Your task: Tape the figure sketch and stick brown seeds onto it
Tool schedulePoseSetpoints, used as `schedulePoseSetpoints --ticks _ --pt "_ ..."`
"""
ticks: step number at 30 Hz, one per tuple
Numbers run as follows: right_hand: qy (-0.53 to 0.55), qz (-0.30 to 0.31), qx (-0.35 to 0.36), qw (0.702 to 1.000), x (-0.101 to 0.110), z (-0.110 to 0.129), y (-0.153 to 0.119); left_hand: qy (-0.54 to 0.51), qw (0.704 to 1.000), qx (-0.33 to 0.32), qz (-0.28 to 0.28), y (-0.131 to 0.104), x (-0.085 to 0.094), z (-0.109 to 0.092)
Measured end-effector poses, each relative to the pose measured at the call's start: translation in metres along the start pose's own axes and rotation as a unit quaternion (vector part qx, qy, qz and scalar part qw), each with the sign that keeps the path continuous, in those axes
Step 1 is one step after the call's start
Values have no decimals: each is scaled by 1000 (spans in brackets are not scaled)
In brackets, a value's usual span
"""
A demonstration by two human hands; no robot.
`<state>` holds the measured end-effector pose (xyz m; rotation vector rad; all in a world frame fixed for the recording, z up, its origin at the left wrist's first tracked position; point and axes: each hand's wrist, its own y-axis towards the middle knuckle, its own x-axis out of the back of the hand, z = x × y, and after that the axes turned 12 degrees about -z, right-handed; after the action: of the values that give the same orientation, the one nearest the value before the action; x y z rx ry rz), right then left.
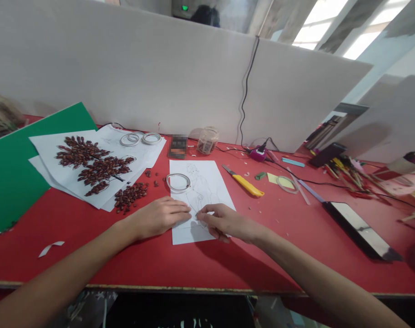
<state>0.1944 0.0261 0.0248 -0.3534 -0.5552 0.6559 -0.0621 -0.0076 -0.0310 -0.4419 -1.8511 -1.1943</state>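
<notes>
A white sheet with a pencil line drawing [207,182] lies on the red table in front of me. My left hand [164,215] rests flat on its left edge, fingers extended and holding nothing. Over the lower part of the drawing, my right hand [221,220] has thumb and fingertips brought together; whatever is between them is too small to make out. A roll of clear tape [179,182] sits on the sheet's upper left. Left of my left hand is a pile of dark red-brown seeds [129,196].
Papers with a seed-covered tree picture [98,166] overlap a green board [16,168] at left. Behind the drawing stands a clear jar [208,140]. A yellow utility knife [246,184], purple plug block [258,154], cables and a black-edged tablet-like object [361,230] lie at right.
</notes>
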Motion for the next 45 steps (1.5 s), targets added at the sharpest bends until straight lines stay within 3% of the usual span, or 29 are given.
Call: schedulePoseSetpoints --ticks 37,41,43,45 --pt "22 -11 -2 1000 -1 -7 2 110 992 -35 48 4 2 -12" --pt "46 -76 40 995 -2 -17 -4 113 992 -30 50 6 3 -13" --pt "-10 -156 109 982 -5 -24 -10 113 992 -31 52 6 4 -13" --pt "-106 -230 195 948 -10 -30 -16 112 992 -35 51 5 4 -13"
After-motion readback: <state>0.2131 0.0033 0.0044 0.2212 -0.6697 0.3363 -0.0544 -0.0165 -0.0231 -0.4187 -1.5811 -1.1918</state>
